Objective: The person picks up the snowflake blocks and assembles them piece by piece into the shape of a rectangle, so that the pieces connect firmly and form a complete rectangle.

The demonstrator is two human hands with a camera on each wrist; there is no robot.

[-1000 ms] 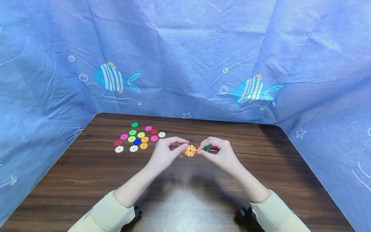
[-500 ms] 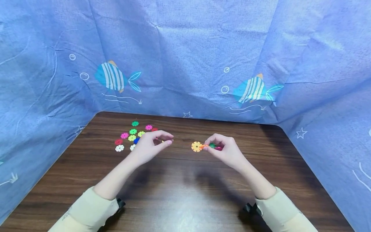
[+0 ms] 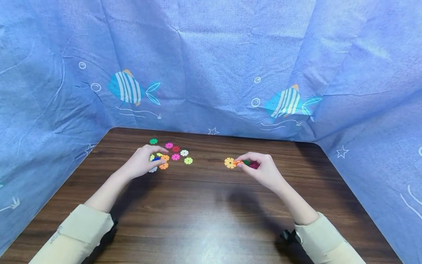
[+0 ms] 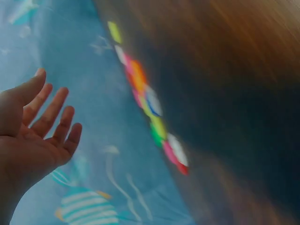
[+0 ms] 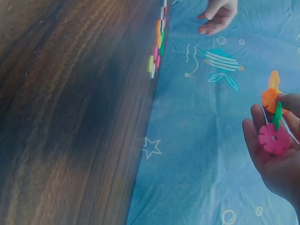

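Observation:
My right hand [image 3: 260,168] pinches a short chain of interlocking notched plastic discs between thumb and fingers, held above the table. A light orange disc [image 3: 229,163] sticks out at its left end. In the right wrist view, an orange disc [image 5: 269,100], a green disc [image 5: 277,115] and a pink disc [image 5: 274,139] follow one another along the chain. My left hand [image 3: 141,161] hovers over the loose discs at the left, covering some of them. Its fingers are spread and hold nothing in the left wrist view, where the hand [image 4: 44,126] appears apart from the discs.
Loose notched discs lie flat in a cluster at the table's back left, among them a green disc [image 3: 153,141], a white disc [image 3: 184,153] and a yellow disc [image 3: 188,160]. A blue fish-patterned cloth [image 3: 211,73] hangs behind the wooden table [image 3: 197,205].
My left hand has let go of the light orange disc and moved left to above the loose discs. The right hand has shifted slightly right and up, still pinching the chain.

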